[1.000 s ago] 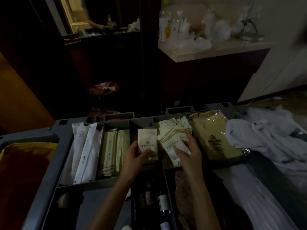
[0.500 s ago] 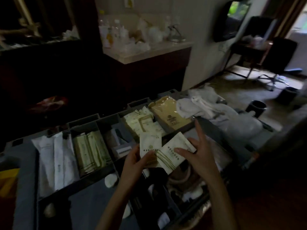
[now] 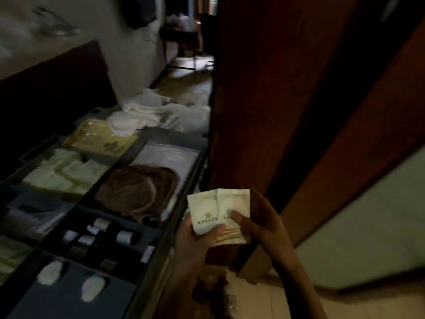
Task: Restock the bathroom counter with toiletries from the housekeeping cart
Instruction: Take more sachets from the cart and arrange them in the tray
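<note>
Sachets [image 3: 205, 209] between fingers [image 3: 235, 215] (both hands [image 3: 192, 246] [image 3: 264, 224])

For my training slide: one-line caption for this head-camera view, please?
Left hand and right hand hold pale toiletry sachets beside the housekeeping cart, near a dark wooden door.

Item: toiletry sachets [image 3: 218, 212], two. Cream paper packets with serrated edges, a printed emblem and a line of text. Overlapped, upright, near centre, just right of the cart, pinched between left hand [image 3: 195, 247] and right hand [image 3: 262, 224].
Item: housekeeping cart [image 3: 158, 240]. Grey compartmented top, left; more cream packets [image 3: 62, 173] in a far compartment.
</note>
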`<act>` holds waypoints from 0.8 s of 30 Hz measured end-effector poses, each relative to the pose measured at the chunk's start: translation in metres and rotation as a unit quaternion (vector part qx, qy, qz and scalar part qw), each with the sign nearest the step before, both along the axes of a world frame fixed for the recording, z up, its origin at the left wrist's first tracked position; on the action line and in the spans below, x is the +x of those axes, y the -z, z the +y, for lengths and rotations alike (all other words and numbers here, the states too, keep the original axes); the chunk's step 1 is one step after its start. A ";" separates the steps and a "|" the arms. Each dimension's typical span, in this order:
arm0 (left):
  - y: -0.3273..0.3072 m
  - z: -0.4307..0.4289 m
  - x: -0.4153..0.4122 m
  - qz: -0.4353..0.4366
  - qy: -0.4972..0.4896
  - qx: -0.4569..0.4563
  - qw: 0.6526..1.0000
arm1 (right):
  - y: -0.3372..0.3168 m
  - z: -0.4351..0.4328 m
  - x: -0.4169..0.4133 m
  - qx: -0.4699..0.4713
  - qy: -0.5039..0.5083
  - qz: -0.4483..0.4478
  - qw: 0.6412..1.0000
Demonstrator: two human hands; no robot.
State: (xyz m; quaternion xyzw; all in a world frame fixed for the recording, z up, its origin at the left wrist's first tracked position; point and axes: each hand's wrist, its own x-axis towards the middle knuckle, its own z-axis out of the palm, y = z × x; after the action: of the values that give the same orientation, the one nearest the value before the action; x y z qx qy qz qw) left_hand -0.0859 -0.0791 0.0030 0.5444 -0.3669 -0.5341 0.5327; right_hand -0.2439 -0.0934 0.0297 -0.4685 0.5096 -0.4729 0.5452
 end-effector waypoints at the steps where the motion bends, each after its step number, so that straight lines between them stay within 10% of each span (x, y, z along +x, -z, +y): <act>1: 0.000 -0.001 -0.014 -0.006 0.015 -0.001 1.000 | -0.002 0.009 -0.015 0.004 0.007 0.004 1.000; 24: -0.011 0.089 -0.460 -0.023 0.401 0.012 0.916 | 0.005 0.211 -0.425 0.033 0.365 0.038 0.930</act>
State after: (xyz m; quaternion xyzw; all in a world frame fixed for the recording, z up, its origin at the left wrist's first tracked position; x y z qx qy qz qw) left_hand -0.5454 0.0098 0.0136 0.3699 -0.5600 -0.6948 0.2586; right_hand -0.6689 0.1172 0.0251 -0.2494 0.6808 -0.6045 0.3300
